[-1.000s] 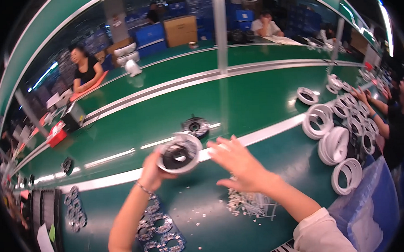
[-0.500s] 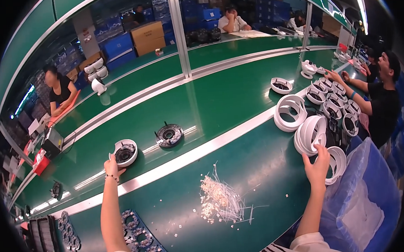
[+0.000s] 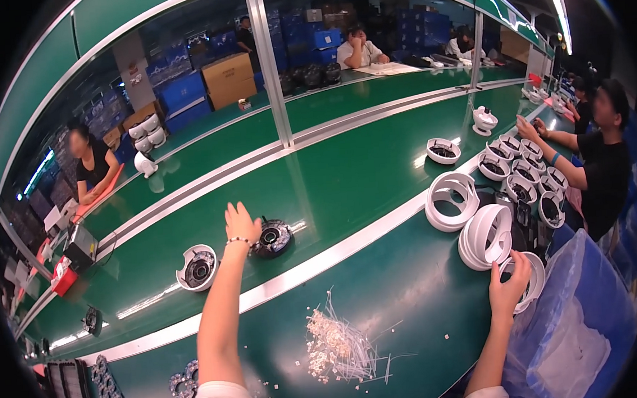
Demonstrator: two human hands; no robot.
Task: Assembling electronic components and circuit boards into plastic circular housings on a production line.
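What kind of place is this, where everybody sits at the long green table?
Probably a factory assembly line. A long green conveyor table carries round black-and-white dome parts, stacks of white plastic rings wait nearby, and other people sit working alongside. The left hand reaches for a round black part; the right hand touches a ring stack.

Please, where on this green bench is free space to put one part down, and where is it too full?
Free: the bare belt beyond the white stripe, between the black round part near the left hand and the ring stacks. Also the green between the white tie pile and the right hand. Crowded: the white housings at right.
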